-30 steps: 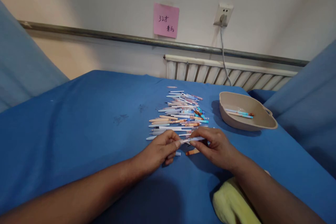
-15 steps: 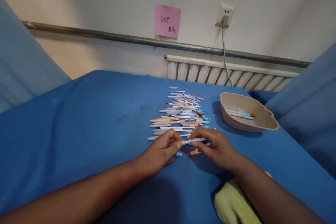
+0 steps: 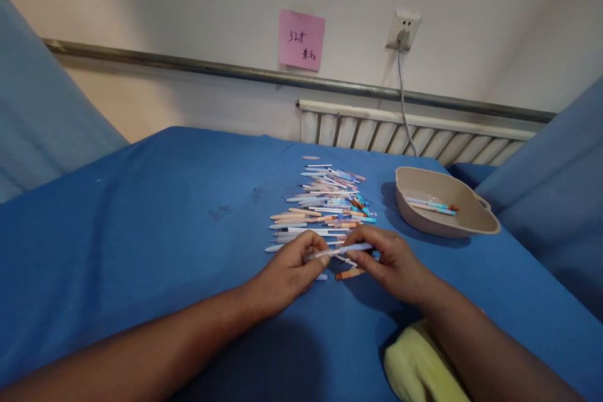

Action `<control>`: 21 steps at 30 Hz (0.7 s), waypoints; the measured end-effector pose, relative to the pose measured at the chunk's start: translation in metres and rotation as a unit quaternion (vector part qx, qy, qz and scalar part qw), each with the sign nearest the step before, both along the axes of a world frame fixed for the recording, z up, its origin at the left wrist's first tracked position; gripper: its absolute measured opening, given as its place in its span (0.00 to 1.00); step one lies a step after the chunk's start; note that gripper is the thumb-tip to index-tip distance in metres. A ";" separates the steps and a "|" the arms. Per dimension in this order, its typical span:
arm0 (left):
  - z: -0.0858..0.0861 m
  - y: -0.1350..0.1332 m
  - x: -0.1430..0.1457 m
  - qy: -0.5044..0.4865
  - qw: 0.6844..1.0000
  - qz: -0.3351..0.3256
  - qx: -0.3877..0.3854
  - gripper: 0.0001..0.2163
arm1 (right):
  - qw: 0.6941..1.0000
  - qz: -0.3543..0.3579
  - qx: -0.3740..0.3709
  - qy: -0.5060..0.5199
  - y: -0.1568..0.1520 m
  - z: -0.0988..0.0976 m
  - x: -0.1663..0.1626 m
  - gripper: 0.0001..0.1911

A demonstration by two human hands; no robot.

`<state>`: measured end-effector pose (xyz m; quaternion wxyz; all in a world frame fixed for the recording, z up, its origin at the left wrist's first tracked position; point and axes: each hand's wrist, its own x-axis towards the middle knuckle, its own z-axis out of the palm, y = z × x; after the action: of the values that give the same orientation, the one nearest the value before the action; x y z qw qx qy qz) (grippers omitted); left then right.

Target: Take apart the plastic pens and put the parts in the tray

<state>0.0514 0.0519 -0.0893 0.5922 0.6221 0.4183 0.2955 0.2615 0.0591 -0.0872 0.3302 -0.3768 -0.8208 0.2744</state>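
My left hand (image 3: 294,267) pinches one end of a pale lilac pen (image 3: 336,252) between thumb and fingers. At its other end, my right hand (image 3: 384,257) grips the same pen, which lies almost level between the two hands. Just beyond them, pen parts (image 3: 313,201) in white, pale blue, peach and turquoise are spread in a long pile, with thin white refills (image 3: 325,233) among them. Beneath the held pen an orange-brown pen piece (image 3: 348,273) rests on the cloth, and a small lilac piece (image 3: 322,277) shows beside my left fingers.
A beige basin (image 3: 447,223) on the right holds a few pens (image 3: 431,205). Blue cloth (image 3: 141,232) covers the table. Under my right forearm lies a yellow-green soft item (image 3: 419,364). At the back are a radiator (image 3: 367,125), a metal rail (image 3: 211,67) and a plugged-in cord (image 3: 402,100).
My right hand has shifted slightly, and the pen now tilts up a little toward it. More of the pen's length shows between my hands. The pile and basin stay put.
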 end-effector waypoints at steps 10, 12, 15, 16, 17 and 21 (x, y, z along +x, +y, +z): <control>0.003 -0.005 0.002 0.055 0.997 0.023 0.050 0.09 | 1.000 0.027 -0.005 -0.008 -0.002 -0.006 -0.006 0.04; 0.002 -0.005 0.001 0.062 0.996 0.017 0.059 0.08 | 1.000 0.029 0.001 -0.009 -0.002 -0.006 -0.005 0.04; 0.002 -0.002 0.001 0.075 0.995 0.006 0.066 0.07 | 0.999 0.031 -0.013 -0.013 -0.004 -0.004 -0.006 0.04; 0.002 -0.001 0.000 0.079 0.995 0.003 0.068 0.07 | 0.999 0.030 -0.023 -0.011 -0.004 -0.004 -0.006 0.03; 0.003 -0.001 0.000 0.082 0.994 0.001 0.071 0.07 | 0.999 0.029 -0.033 -0.009 -0.005 -0.003 -0.006 0.03; 0.004 0.000 0.001 0.099 0.990 0.002 0.097 0.06 | 0.999 0.034 -0.040 -0.010 -0.005 -0.004 -0.006 0.03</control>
<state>0.0519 0.0519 -0.0857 0.4838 0.7020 0.4456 0.2730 0.2553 0.0542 -0.0912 0.2975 -0.3642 -0.8246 0.3144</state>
